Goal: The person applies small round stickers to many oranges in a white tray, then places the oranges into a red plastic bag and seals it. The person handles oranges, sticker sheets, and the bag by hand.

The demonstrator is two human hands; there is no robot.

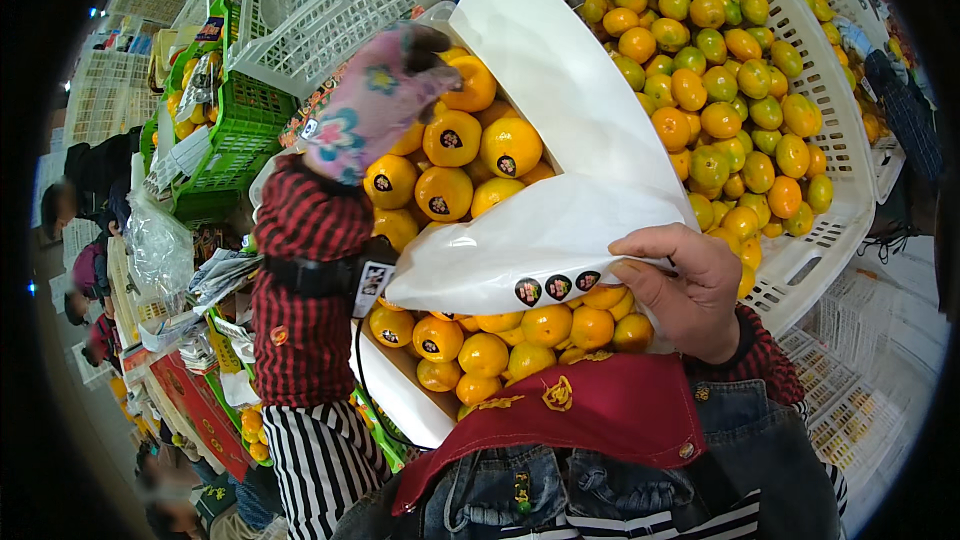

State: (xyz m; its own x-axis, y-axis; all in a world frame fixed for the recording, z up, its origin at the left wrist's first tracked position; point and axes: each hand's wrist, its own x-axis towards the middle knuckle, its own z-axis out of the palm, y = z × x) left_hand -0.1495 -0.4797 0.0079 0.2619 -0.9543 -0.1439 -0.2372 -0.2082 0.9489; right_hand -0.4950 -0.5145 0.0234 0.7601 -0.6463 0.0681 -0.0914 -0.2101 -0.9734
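Observation:
A pink flowered glove covers my left hand (385, 90), which is at the upper left of a box of oranges. Its dark fingertips are curled and blurred against an orange (472, 86); anything pinched in them is hidden. Bare, my right hand (682, 285) grips the edge of a white sticker sheet (500, 240) between thumb and fingers. Several round black stickers (558, 287) remain on the sheet near that hand. The sheet lies bent across the oranges, and several oranges (452, 139) beside my left hand carry the same round stickers.
A big white crate (835, 215) of green-orange citrus stands at the right. White paper (560, 50) lines the box. At the upper left are white plastic crates (330, 15) and a green crate (245, 130). Other people (90, 180) are at the far left.

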